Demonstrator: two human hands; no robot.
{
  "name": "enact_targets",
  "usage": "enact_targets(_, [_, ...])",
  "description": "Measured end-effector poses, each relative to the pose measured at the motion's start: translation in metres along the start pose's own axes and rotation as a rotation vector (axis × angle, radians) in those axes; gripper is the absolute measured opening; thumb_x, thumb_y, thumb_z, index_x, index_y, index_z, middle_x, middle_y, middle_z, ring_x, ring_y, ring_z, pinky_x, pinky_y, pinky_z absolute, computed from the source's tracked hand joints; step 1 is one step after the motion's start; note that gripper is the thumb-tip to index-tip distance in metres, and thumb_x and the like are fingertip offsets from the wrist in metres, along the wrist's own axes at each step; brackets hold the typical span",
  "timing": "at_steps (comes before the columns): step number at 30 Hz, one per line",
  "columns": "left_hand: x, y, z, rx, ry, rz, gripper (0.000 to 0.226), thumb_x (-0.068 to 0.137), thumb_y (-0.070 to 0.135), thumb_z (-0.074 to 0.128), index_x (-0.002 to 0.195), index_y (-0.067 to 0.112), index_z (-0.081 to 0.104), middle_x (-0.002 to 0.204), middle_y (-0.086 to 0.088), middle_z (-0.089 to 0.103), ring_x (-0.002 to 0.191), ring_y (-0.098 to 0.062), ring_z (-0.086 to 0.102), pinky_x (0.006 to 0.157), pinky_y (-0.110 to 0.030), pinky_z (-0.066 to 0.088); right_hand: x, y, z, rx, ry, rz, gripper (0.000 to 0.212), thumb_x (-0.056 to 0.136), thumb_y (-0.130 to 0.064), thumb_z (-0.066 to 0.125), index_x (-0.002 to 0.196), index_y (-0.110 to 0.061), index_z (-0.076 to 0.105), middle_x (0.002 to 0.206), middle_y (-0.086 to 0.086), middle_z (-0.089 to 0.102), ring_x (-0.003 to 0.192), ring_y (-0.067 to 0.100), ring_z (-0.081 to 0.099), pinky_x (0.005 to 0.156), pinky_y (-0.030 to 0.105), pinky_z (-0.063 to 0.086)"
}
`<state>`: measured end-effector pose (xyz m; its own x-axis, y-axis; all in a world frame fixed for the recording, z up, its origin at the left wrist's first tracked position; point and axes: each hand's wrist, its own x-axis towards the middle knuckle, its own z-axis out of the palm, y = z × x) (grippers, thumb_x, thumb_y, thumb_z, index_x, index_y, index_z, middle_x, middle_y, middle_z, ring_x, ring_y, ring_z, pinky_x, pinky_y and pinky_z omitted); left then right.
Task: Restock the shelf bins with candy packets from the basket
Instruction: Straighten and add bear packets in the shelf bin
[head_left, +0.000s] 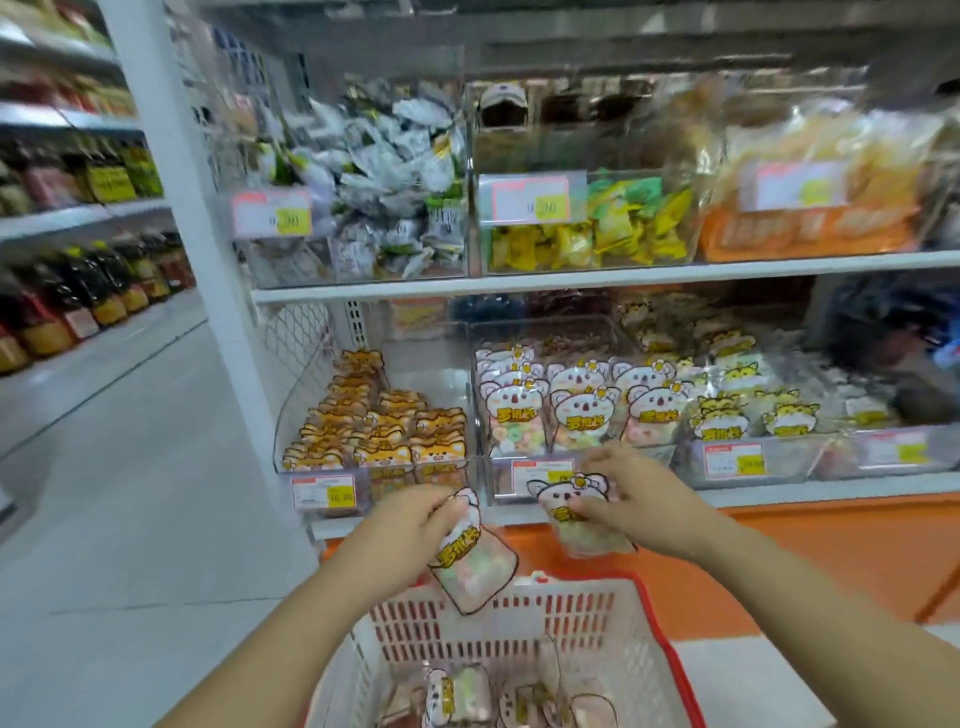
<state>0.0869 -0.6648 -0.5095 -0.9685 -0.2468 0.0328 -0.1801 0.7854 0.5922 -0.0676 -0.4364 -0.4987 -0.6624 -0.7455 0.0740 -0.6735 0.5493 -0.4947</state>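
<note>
A shop aisle of white shelving holds rows of clear bins, and on the lower shelf the koala-packet bin (501, 480) stands already part filled. Above the red-and-white basket (415, 623), the left hand (410, 525) pinches one koala candy packet (470, 561) by its top, while the right hand (639, 499) grips a second koala packet (571, 512) just below that bin's front. This looks like the carry step. Next, each packet must be lifted over the front wall and set upright behind the rows, with more packets (457, 696) waiting in the basket.
</note>
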Motion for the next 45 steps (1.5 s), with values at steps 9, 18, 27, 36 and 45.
enact_targets(9, [0.048,0.043,-0.052,0.222,0.149,0.132,0.040,0.096,0.060,0.029,0.072,0.035,0.049,0.095,0.006,0.049,0.096,-0.017,0.054,0.090,-0.042,0.045,0.009,-0.022,-0.094,0.014,0.359,-0.007,0.032,0.094,-0.042,0.062,0.067,-0.027,0.053,0.056,-0.010,0.043,0.054,0.006,0.045,0.051,0.021,0.028])
enact_targets(18, [0.099,0.068,-0.083,0.136,-0.215,0.029,0.036,0.098,0.040,0.056,0.066,0.028,0.068,0.168,0.012,-0.003,0.154,-0.015,-0.007,0.124,-0.050,0.009,0.070,-0.008,-0.100,0.056,0.557,-0.200,0.037,0.091,-0.006,0.066,0.121,-0.028,0.072,0.117,-0.017,0.068,0.109,0.006,0.064,0.094,0.010,0.044])
enact_targets(27, [0.142,0.072,-0.079,0.135,-0.292,0.035,0.047,0.095,0.034,0.055,0.049,0.033,0.056,0.168,0.008,-0.006,0.153,-0.020,-0.017,0.121,-0.063,0.001,0.129,-0.001,-0.061,0.042,0.468,-0.041,0.040,0.100,-0.012,0.052,0.133,-0.032,0.063,0.132,-0.011,0.063,0.118,0.011,0.061,0.094,0.022,0.046])
enact_targets(36, [0.132,0.059,-0.057,0.389,-0.272,0.137,0.028,0.098,0.033,0.049,0.085,0.023,0.071,0.163,0.003,0.015,0.151,-0.019,0.000,0.118,-0.065,-0.012,0.167,0.000,-0.048,-0.013,0.354,0.004,0.034,0.102,-0.016,0.050,0.131,-0.023,0.065,0.129,-0.003,0.067,0.119,0.017,0.062,0.103,0.035,0.048])
enact_targets(45, [0.118,0.061,-0.053,0.287,-0.270,0.066,0.022,0.097,0.026,0.050,0.101,0.018,0.070,0.159,0.016,0.014,0.144,-0.014,0.009,0.122,-0.051,-0.006,0.189,-0.010,-0.038,-0.028,0.291,0.005,0.032,0.103,-0.020,0.048,0.128,-0.022,0.067,0.123,0.002,0.071,0.116,0.021,0.064,0.100,0.033,0.049])
